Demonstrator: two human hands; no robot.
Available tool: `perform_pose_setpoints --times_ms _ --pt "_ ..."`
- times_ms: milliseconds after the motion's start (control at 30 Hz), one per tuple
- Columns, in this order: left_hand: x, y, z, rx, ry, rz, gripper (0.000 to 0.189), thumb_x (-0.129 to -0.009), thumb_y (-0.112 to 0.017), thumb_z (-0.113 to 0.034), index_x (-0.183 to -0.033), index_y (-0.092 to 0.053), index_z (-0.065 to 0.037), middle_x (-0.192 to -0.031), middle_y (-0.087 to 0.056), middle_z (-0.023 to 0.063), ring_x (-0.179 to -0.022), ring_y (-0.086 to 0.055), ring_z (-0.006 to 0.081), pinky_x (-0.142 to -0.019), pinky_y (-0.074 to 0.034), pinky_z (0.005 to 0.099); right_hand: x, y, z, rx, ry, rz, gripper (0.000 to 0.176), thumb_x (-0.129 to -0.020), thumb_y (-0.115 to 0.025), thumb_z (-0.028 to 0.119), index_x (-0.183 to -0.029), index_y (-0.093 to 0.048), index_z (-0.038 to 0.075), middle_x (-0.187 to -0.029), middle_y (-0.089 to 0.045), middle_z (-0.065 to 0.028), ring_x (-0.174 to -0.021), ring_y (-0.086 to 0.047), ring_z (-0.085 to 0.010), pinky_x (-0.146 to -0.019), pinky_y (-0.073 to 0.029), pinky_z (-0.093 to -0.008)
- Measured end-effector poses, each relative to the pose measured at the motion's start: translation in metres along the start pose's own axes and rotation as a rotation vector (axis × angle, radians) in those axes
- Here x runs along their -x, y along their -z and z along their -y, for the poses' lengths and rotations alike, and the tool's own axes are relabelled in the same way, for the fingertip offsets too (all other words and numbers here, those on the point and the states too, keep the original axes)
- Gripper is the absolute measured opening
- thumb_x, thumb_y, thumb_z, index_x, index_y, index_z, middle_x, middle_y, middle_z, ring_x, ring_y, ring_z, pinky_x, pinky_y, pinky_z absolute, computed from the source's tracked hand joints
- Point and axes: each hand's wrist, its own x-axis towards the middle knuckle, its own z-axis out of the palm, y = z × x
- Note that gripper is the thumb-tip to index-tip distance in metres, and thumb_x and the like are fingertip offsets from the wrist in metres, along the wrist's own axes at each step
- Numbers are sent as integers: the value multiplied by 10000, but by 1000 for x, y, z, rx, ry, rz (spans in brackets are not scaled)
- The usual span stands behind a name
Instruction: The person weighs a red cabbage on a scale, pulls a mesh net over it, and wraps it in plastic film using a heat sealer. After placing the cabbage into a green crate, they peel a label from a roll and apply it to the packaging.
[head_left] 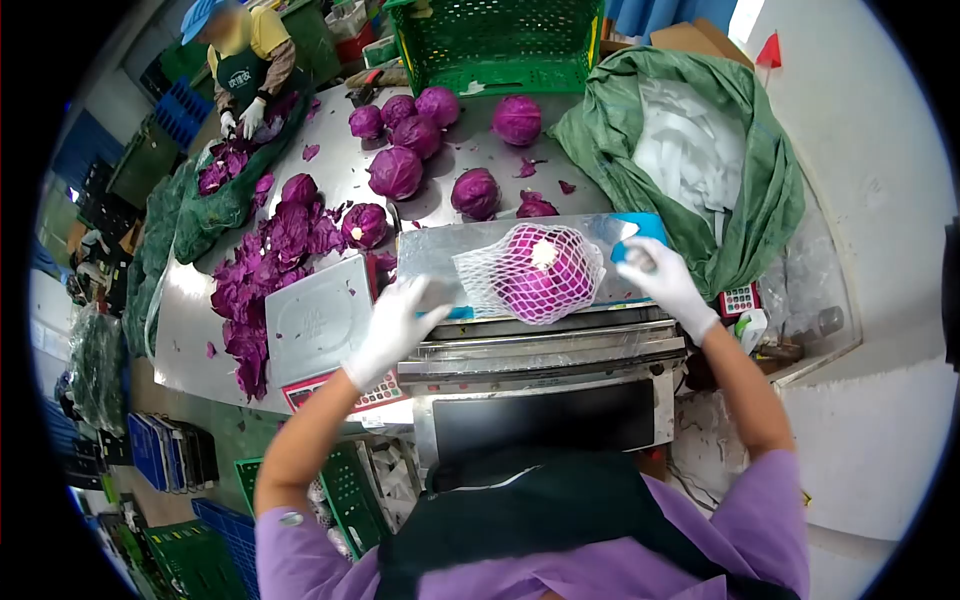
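Observation:
A purple cabbage in a white mesh net (543, 273) rests on the metal wrapping surface (425, 245) in front of me, its pale stem end facing up. To its left, my gloved left hand (395, 330) is held apart from the net, thumb and fingers spread, with nothing visible in it. On the other side, my gloved right hand (668, 285) is beside a blue patch on the surface's right edge. Its fingers curl together near the thumb; whether they hold something small is hidden. Neither hand touches the netted cabbage.
Loose cabbages (396, 172) and a pile of torn leaves (270, 260) lie on the steel table. A scale (318, 320) stands left. Behind are a green crate (500, 75) and a green sack of white nets (600, 130). A co-worker (250, 60) handles leaves at back left.

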Motion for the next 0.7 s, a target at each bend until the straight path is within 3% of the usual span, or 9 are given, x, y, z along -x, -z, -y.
perform_pose_setpoints --times_ms 67,100,167,233,333,467,567,633,700 --pt "29 21 17 -377 -379 166 574 -780 -757 -244 -1269 -524 -56 -879 -592 125 -816 -587 274 -708 -486 406 32 29 -4 472 429 134 510 -722 -814 159 -1172 -600 53 -886 -604 -70 -798 -610 -220 -745 -497 -324" --pt "40 26 25 -376 -378 170 574 -780 -757 -244 -1269 -524 -56 -879 -592 125 -816 -587 274 -708 -486 406 41 36 2 666 553 268 537 -768 -760 152 -1259 -559 68 -916 -618 -79 -831 -622 -260 -741 -500 -356" --pt "55 29 36 -607 -561 580 702 -769 -724 -224 -1395 -442 -77 -852 -570 124 -798 -579 257 -656 -484 389 59 39 -18 946 691 415 500 -826 -648 104 -1314 -537 106 -834 -574 -92 -782 -619 -247 -638 -485 -361" --pt "45 24 29 -597 -639 563 668 -854 -499 -80 -1504 -355 -139 -666 -492 67 -640 -545 227 -550 -487 364 59 34 -18 966 697 473 475 -835 -620 99 -1306 -553 109 -799 -565 -95 -755 -620 -248 -620 -484 -369" --pt "28 8 25 -652 -672 558 703 -856 -498 -75 -1530 -319 -168 -658 -522 63 -617 -556 227 -559 -490 368 55 16 -26 925 692 472 435 -840 -600 103 -1274 -590 120 -731 -550 -95 -691 -619 -253 -590 -482 -384" --pt "39 -17 46 -596 -600 395 690 -861 -549 -110 -1507 -354 -258 -707 -551 89 -651 -588 254 -620 -518 390 60 -1 -40 779 651 237 260 -837 -664 171 -1093 -701 148 -684 -592 -77 -634 -627 -258 -588 -489 -406" --pt "53 -33 36 -39 -297 162 379 -919 -554 -91 -1294 -607 -105 -869 -684 129 -780 -681 254 -671 -549 366 76 -8 -44 513 486 60 161 -865 -684 225 -978 -741 125 -784 -692 -77 -703 -668 -271 -639 -519 -383" --pt "64 -8 6 389 117 216 272 -967 -526 -86 -1207 -649 -46 -995 -710 144 -858 -701 223 -735 -552 342 96 -3 -26 379 193 91 190 -879 -678 221 -1010 -742 100 -865 -724 -101 -772 -692 -278 -697 -542 -354" --pt "87 23 -19 281 261 325 267 -983 -522 -99 -1208 -646 -24 -1032 -712 145 -944 -704 227 -837 -536 329 125 4 -17 214 110 73 185 -894 -668 177 -1023 -744 69 -907 -728 -138 -804 -705 -278 -715 -552 -338"
